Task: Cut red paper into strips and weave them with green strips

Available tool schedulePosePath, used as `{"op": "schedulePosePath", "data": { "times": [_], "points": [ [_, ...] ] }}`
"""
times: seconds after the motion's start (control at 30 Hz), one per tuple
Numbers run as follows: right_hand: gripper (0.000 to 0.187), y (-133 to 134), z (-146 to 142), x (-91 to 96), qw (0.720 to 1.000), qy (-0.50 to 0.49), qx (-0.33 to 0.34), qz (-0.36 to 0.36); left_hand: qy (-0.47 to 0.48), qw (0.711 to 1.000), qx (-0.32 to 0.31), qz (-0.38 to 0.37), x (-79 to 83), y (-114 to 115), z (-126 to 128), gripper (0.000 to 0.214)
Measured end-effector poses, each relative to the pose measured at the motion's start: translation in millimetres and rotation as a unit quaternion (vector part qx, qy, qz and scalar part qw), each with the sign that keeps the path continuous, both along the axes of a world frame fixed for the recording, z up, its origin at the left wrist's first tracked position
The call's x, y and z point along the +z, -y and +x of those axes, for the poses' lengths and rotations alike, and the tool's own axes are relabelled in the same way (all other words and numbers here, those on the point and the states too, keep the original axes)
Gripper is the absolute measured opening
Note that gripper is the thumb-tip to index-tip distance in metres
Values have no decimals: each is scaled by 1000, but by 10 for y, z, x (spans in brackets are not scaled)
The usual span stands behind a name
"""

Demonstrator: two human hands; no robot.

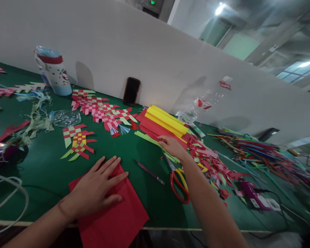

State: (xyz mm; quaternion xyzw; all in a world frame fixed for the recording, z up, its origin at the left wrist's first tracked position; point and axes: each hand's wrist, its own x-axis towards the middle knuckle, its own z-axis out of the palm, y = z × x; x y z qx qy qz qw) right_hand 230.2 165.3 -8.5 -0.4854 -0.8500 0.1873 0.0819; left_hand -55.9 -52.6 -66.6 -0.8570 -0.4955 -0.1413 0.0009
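My left hand [99,187] lies flat with fingers spread on a sheet of red paper [119,224], which reaches over the table's front edge. My right hand [173,146] is at the near edge of a stack of red paper [155,127], beside pale green paper strips [147,138]. Its fingers are bent together, and what they grip, if anything, is hidden. Just below that hand lie scissors [179,182] with red and yellow handles, partly behind my right forearm. A slim craft knife or pen-like tool [150,172] rests between my hands.
Folded yellow paper [166,120] tops the stack. Paper scraps [212,160] and a purple glue gun [255,196] lie right. Woven paper fish [100,110], a phone [131,91], a clear bottle [196,108] and a drinking flask [57,74] are along the wall. Tassels [34,120] lie left.
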Motion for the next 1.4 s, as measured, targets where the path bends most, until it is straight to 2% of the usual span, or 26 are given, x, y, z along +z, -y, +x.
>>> {"op": "schedulePosePath", "data": {
  "times": [0.2,0.3,0.37,0.47,0.6,0.67,0.73,0.97,1.1,1.2,1.3,1.4],
  "points": [
    [38,-50,146,26,997,-16,-42,65,-7,1000,-2,6,0,-2,1,61],
    [36,84,302,68,994,-20,-59,89,-16,1000,-2,1,16,-7,4,61],
    [36,329,360,79,991,-31,-63,110,-11,1000,0,0,18,-6,6,60],
    [36,907,285,29,990,-48,-47,124,1,1000,-1,4,1,-1,10,60],
    [35,1724,-32,-123,987,-88,90,104,-3,1000,3,-3,-22,3,14,61],
    [39,2015,-157,-194,990,-54,109,78,-9,1000,8,-19,-10,4,17,61],
    [42,2202,-203,-261,990,-25,112,85,-10,999,6,-38,15,3,22,61],
    [47,2381,-89,-498,983,-10,129,129,-16,997,20,-79,82,5,44,65],
    [47,2394,-95,-530,980,-19,126,155,-38,997,25,-70,96,-8,22,68],
    [47,2394,-104,-537,978,-15,125,167,-60,996,42,-45,174,23,-4,56],
    [46,2421,-135,-560,976,-23,115,183,-79,994,77,-29,306,170,34,42],
    [43,2515,-228,-554,976,-32,73,205,-83,993,63,-49,407,417,162,40]
  ]
}}
